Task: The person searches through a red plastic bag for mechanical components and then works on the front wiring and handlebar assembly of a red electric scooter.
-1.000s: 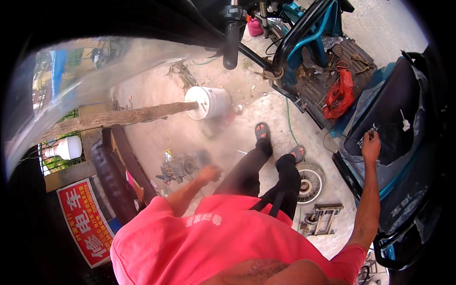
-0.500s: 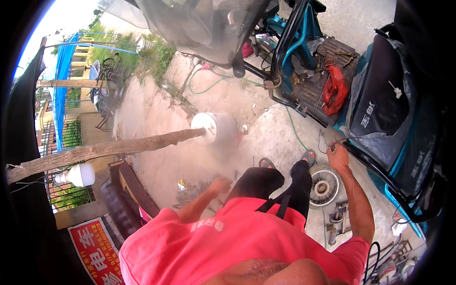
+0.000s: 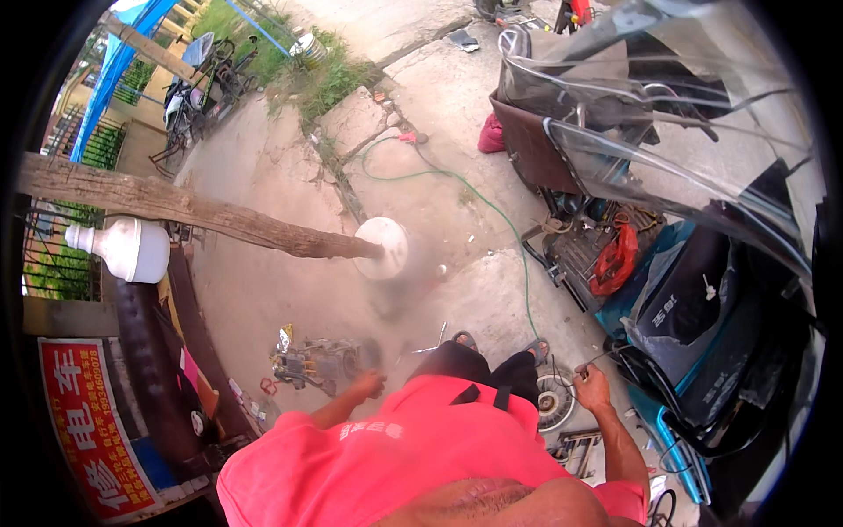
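Note:
My right hand (image 3: 592,387) is closed on a thin dark wire (image 3: 600,355) that runs toward the blue three-wheeled vehicle (image 3: 654,408) at the right. Just below that hand, a spoked wheel (image 3: 555,400) lies on the ground. My left hand (image 3: 370,384) hangs at the left of my body, its fingers loosely curled with nothing visible in them. Close by stands a small dusty machine (image 3: 320,362) with a motor-like body. A metal tool (image 3: 432,344) rests on the ground in front of my legs.
A wooden post (image 3: 193,217) rises from a white bucket (image 3: 383,249), with a bulb (image 3: 132,250) hanging beside it. A green hose (image 3: 492,209) crosses the concrete. A red bag (image 3: 615,262) lies on the vehicle's floor. A dark sofa (image 3: 151,369) and red sign (image 3: 90,428) stand left.
The view has swung, showing more of the vehicle's clear windshield and the dusty machine. My right hand is farther from the vehicle's black rail, still with the wire. The left hand stays low.

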The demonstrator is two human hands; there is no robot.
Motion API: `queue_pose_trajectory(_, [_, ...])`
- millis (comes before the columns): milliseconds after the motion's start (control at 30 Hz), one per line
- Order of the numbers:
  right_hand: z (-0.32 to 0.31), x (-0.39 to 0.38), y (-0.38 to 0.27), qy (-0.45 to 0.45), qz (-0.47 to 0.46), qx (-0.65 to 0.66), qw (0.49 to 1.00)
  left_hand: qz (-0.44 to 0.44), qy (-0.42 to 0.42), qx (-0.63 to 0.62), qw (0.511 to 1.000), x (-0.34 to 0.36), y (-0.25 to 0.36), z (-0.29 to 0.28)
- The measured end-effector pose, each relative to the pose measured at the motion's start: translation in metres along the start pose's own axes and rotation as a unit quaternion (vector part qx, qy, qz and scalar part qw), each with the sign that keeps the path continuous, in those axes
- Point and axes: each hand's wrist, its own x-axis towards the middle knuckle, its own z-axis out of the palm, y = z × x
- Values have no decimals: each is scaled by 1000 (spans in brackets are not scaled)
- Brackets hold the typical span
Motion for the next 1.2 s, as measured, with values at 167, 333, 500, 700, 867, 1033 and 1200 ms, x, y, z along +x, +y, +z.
queue_pose_trajectory(167, [-15, -26, -3, 1, 19, -43, 999, -33, -7, -19, 999, 18, -29, -20])
queue_pose_trajectory(333, [-16, -40, -12, -35, 82, -41, 995, 118, -16, 144, 982, 93, -53, -38])
queue_pose_trajectory(500, [13, -14, 16, -59, 152, 37, 986, 48, -7, -99, 994, 69, 112, 0])
queue_pose_trajectory(700, [-6, 51, -63, -92, 216, 205, 950, 99, 21, -133, 986, 57, 237, 20])
queue_pose_trajectory(867, [-29, 101, -91, -121, 134, 203, 962, 98, 30, -130, 986, 81, 292, 20])
queue_pose_trajectory(1033, [-15, 137, -118, -64, 182, 205, 960, 151, 47, -4, 987, 137, 317, 0])
queue_pose_trajectory(1200, [38, 177, -118, -53, 226, 236, 944, 344, 60, 260, 900, 233, 368, -37])
